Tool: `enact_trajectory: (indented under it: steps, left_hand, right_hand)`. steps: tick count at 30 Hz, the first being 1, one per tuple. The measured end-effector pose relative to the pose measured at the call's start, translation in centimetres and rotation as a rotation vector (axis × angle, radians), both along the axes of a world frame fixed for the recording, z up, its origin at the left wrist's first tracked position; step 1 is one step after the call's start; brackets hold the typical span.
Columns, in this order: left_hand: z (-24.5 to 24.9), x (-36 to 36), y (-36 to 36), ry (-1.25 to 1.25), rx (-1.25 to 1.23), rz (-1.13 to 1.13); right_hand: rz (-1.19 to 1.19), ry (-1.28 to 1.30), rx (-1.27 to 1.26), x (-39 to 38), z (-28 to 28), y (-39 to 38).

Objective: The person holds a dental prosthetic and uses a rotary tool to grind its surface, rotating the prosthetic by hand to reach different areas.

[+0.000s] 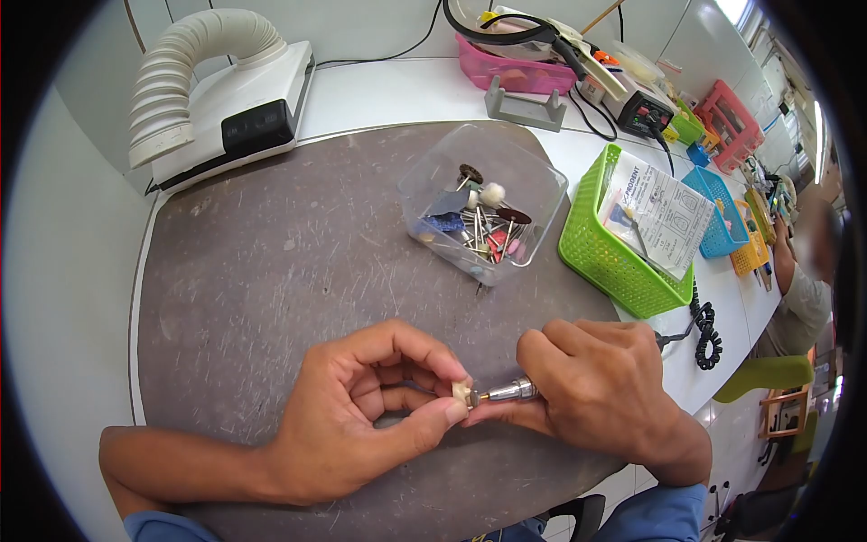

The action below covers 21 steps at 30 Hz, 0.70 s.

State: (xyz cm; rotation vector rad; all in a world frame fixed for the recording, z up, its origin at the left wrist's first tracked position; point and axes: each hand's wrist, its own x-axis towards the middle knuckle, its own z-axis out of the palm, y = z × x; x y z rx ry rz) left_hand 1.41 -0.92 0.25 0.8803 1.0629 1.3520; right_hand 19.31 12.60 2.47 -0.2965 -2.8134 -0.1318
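Note:
Between thumb and fingertips, my left hand [370, 411] pinches a small cream-coloured piece [461, 392]. My right hand [591, 384] is wrapped round a silver rotary handpiece [513, 390], whose short tip points left and meets the piece or sits right beside it. The right thumb lies under the handpiece, close to the left fingertips. Both hands are over the scratched brown work mat [235, 298]. Beyond them stands a clear plastic box [424, 185] with several burs, discs and a white polishing tip.
A green basket [623, 262] with a printed packet is right of the box. White suction hose [203, 45] and unit stand at back left. Along the back are a grey stand [524, 107] and pink tray [506, 70]. Blue basket [718, 226], coiled cord [709, 339]; another person sits far right.

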Motion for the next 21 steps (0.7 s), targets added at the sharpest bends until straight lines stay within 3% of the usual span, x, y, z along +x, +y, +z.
enact_trajectory:
  steps: [21]
  left_hand:
    - [0.11,0.07,-0.04,-0.005,-0.014,0.004]
  right_hand:
    - [0.003,-0.002,0.008,0.09,-0.02,0.03]
